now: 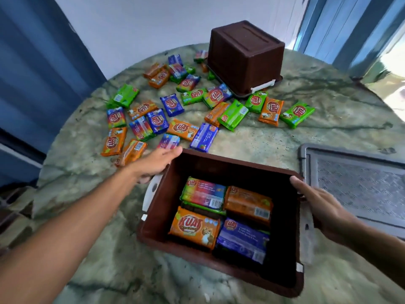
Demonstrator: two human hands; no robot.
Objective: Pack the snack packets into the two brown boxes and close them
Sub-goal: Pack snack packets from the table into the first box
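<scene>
Head view: open box (291, 275), partly filled with packets (194, 229), is gripped at its rim by left hand (156, 162) and right hand (324, 205). More loose packets (183, 128) must be gathered from worktop (285, 132) next.

Orange, green, blue and rainbow-striped packets (175, 110) litter my green-veined marble table (306, 132); both boxes (291, 279) are dark brown with white latches (151, 191), the lid (359, 183) apparently grey mesh.
</scene>
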